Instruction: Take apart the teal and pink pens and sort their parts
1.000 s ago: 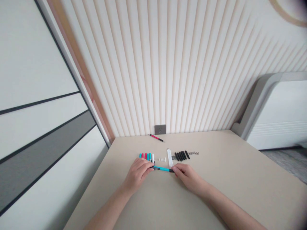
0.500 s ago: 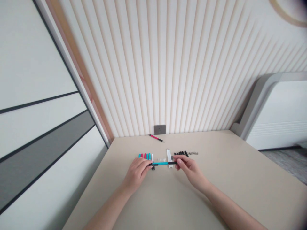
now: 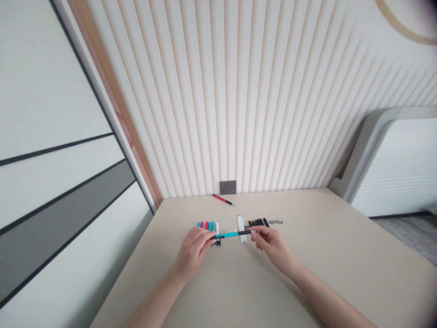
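A blue ballpoint pen [image 3: 232, 234] with a black grip section and a black clip lies level between my hands, just above the table. My left hand [image 3: 194, 247] is closed around its black clip end. With thumb and fingertips, my right hand [image 3: 271, 242] pinches the pale tip at the other end. Behind my left fingers stands a row of blue and red pen barrels [image 3: 207, 225]. Thin white refills [image 3: 241, 223] lie behind the pen, beside small white pieces [image 3: 231, 231]. Several black grips [image 3: 259, 222] and small metallic tips [image 3: 276, 222] lie beyond my right hand.
A red and black pen [image 3: 223, 199] lies near the table's back edge, below a dark wall socket [image 3: 228, 187]. The beige table [image 3: 218, 287] meets a ribbed wall [image 3: 211, 91]. A white panelled surface [image 3: 51, 91] is on the left, a pale headboard [image 3: 396, 159] on the right.
My right fingers have shifted from the black grip towards the pen's tip, so more of the grip shows. The pen is now slightly tilted, and my left hand keeps its hold.
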`<action>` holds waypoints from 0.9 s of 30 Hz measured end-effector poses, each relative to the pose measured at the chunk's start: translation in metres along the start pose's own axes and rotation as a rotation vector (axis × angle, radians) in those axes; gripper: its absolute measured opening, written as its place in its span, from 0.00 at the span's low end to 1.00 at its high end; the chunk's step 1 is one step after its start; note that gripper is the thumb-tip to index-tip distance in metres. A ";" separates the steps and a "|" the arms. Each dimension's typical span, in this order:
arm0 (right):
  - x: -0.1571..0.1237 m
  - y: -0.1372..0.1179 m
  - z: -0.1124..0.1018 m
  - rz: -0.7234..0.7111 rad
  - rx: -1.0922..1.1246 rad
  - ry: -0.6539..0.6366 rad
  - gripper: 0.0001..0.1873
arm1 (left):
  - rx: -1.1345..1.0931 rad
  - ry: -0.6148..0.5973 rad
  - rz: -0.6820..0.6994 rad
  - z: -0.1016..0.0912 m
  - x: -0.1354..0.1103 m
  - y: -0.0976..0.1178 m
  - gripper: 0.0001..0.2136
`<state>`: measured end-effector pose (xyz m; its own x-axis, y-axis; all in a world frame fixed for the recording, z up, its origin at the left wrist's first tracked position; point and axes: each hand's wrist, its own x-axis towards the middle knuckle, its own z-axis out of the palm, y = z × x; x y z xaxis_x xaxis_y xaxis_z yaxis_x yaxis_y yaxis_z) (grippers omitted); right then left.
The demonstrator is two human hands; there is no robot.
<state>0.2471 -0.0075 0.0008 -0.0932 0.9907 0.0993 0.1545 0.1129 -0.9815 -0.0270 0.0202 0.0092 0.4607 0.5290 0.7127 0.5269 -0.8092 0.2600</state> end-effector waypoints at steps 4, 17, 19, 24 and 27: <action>-0.002 -0.005 0.000 -0.018 0.034 -0.031 0.25 | -0.009 -0.010 -0.018 0.001 -0.001 -0.002 0.07; 0.000 0.003 0.002 -0.010 0.172 -0.008 0.22 | -0.054 -0.068 -0.134 0.005 -0.003 -0.003 0.08; -0.001 0.002 0.002 -0.014 0.147 -0.002 0.20 | -0.046 -0.076 -0.144 0.005 -0.003 -0.002 0.08; -0.003 0.001 0.008 0.011 0.111 0.006 0.22 | 0.019 -0.085 -0.119 0.008 -0.001 -0.001 0.08; -0.004 0.001 0.014 0.028 0.104 0.006 0.23 | 0.085 -0.082 -0.093 0.010 0.001 0.000 0.10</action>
<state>0.2336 -0.0128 -0.0024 -0.0845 0.9938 0.0727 0.0543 0.0774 -0.9955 -0.0193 0.0229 0.0041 0.4619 0.6228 0.6315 0.6272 -0.7328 0.2640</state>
